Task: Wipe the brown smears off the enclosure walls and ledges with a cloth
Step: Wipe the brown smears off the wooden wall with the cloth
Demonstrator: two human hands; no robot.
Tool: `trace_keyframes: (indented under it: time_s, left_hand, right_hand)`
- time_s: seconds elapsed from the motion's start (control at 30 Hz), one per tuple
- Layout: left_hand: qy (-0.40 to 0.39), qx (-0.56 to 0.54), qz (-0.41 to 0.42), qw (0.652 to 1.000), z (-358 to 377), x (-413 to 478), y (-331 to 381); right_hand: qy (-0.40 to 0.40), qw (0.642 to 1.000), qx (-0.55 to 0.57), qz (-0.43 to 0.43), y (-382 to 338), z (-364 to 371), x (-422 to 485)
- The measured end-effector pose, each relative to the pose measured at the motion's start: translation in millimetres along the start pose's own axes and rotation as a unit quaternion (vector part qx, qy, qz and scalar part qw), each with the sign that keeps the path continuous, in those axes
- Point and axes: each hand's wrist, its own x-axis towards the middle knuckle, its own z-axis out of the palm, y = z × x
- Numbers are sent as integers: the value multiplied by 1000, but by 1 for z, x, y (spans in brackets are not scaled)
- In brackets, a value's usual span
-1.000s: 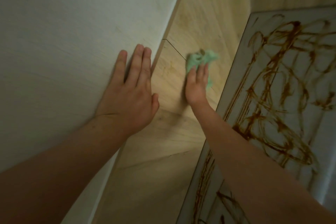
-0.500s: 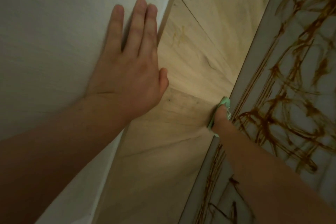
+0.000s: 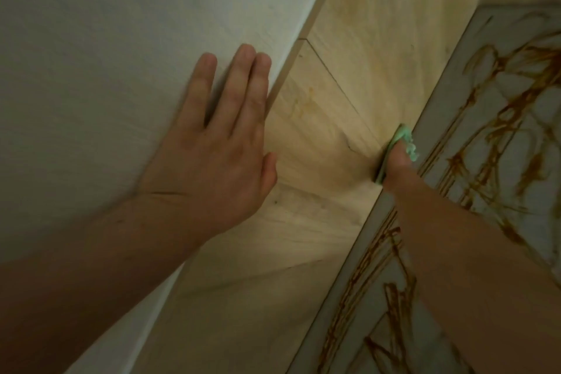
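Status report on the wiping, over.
Left hand flat on white wall. Right hand on green cloth at wood wall, grip hidden. Brown smears cover grey panel.

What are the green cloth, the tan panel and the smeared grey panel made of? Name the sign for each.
Green cloth: soft fabric, probably microfibre; it has a crumpled, fuzzy edge.
Tan panel: wood or wood-look laminate, matt; grain streaks and a board seam show.
Grey panel: a smooth, hard sheet, maybe painted board or plastic; the brown smears sit on its surface, seemingly unabsorbed.
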Motion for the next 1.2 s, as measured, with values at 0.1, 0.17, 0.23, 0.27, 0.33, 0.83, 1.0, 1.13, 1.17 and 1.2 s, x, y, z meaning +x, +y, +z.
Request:
trace_keyframes:
  time_s: [0.1,0.17,0.23,0.27,0.33,0.83,1.0,1.13,1.17,1.2]
  left_hand:
    - [-2,2,-6,1000,0,1,1]
    - [3,9,-9,1000,2,2,1]
    - [10,3,-7,1000,-3,3,0]
    - [15,5,-6,1000,-3,2,0]
    - [30,9,-7,999,-5,3,-1]
    - [39,-12,-7,999,1,4,-1]
    - [52,-39,-14,998,-3,5,-3]
    - [37,-31,-13,999,-3,3,-2]
    - [30,-26,-12,999,-3,2,-1]
    - [23,-22,-9,999,-3,2,-2]
  right_hand:
    - [6,1000,12,16,14,2,30]
    - [21,1000,-2,-17,18,10,34]
    - [13,996,-47,-79,-1,29,-11]
    - [9,993,-56,-106,-12,42,-49]
    - [-22,973,-77,-219,-30,66,-127]
    - [1,984,-88,-152,-67,68,-126]
    - [-118,871,-178,-443,-72,98,-244]
    - [-49,896,-167,-409,-136,106,-199]
    - [-38,913,-170,-370,-149,104,-178]
    - [-29,930,-171,-325,-158,100,-160]
